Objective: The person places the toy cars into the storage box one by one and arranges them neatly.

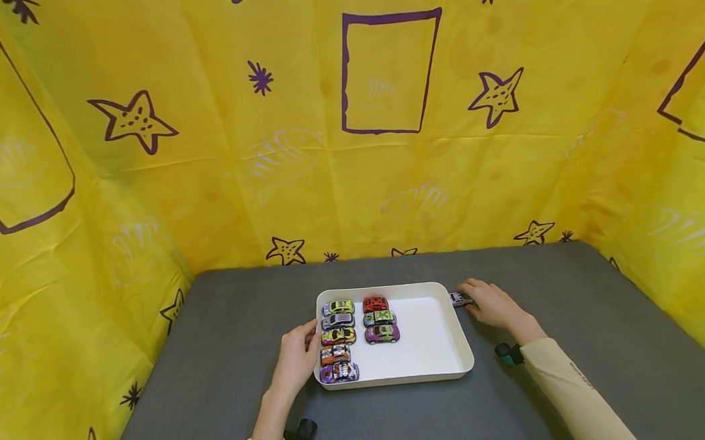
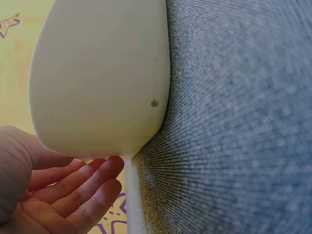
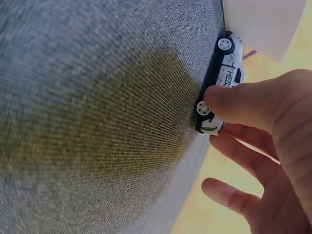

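Note:
A white tray [image 1: 420,340] holds toy cars in two columns, five at the left, such as the purple car [image 1: 339,373], and three in the middle, among them a red car [image 1: 375,304]. At the tray's left side, my left hand [image 1: 296,354] rests its fingers against the outer wall [image 2: 102,83], fingers loosely extended. Beyond the tray's right side, my right hand [image 1: 492,303] pinches a white toy car [image 3: 229,70] with dark green lettering between thumb and fingers. That car is low by the table, its front close to the tray wall; whether they touch is unclear.
The tray stands on a dark grey cloth-covered table [image 1: 249,307]. Yellow curtains [image 1: 302,196] with purple stars and frames enclose the back and both sides. A dark band [image 1: 509,354] is on the right wrist, and another dark device [image 1: 302,436] is at the left wrist.

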### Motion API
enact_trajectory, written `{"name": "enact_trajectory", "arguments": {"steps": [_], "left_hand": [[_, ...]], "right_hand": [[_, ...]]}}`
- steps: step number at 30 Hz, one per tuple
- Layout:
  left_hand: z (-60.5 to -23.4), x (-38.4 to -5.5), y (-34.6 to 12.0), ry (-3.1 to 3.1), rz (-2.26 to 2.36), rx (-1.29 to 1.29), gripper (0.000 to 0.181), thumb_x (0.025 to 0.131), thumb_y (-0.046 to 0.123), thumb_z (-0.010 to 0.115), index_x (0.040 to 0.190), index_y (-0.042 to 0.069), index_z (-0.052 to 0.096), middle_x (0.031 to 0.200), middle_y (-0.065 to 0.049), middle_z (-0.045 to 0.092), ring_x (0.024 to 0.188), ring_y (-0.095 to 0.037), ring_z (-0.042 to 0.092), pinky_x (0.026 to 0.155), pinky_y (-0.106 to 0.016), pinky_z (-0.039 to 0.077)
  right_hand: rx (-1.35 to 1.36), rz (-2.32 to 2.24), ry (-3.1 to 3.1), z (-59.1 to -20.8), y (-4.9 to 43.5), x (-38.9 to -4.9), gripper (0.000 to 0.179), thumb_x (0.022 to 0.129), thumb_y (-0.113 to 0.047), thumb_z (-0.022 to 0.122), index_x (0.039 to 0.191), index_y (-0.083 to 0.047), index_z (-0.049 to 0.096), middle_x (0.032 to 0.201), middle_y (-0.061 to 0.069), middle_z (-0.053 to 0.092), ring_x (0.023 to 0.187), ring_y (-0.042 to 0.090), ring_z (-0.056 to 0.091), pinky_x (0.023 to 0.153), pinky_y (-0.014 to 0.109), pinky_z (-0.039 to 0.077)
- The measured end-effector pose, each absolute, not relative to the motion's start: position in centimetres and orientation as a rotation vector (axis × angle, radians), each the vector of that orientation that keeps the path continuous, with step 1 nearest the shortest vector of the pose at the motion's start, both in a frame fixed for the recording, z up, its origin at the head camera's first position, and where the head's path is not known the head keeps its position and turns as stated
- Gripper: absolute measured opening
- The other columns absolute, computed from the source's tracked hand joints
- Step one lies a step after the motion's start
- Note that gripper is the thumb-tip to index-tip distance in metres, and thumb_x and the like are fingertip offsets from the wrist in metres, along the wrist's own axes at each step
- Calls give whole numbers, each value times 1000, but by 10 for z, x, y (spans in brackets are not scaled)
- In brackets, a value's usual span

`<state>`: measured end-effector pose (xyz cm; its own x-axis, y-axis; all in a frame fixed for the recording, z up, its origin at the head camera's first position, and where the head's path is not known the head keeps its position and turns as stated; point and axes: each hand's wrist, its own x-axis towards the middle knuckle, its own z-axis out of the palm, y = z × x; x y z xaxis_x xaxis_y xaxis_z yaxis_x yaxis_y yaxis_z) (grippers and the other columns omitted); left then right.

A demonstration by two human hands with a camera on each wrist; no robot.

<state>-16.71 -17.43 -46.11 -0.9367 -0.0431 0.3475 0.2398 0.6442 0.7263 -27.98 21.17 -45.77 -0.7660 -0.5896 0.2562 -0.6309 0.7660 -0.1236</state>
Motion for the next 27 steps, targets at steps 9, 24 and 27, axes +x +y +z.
{"name": "enact_trajectory", "arguments": {"steps": [9,24,27], "left_hand": [[-462,-167,-174,-2543,-1187,-146,27,85,-6,59,110,-16,59,88,-20,65,71,-19,61,59,-28,51],[-463,-168,-175,-2547,-1197,-148,27,85,-6,59,110,-16,59,88,-19,65,70,-18,61,58,-27,51],[-463,-168,-174,-2547,-1200,-140,27,85,-5,59,110,-16,59,88,-19,65,69,-17,61,58,-26,51]], "right_hand": [[975,300,-2765,-459,213,-281,34,74,5,70,107,3,61,104,18,59,95,35,57,76,53,47],[986,348,-2729,-465,216,-284,33,73,9,69,104,4,61,100,17,60,91,33,58,77,48,48],[986,358,-2721,-466,216,-285,31,73,9,69,103,4,61,99,16,60,89,32,59,76,47,49]]}}
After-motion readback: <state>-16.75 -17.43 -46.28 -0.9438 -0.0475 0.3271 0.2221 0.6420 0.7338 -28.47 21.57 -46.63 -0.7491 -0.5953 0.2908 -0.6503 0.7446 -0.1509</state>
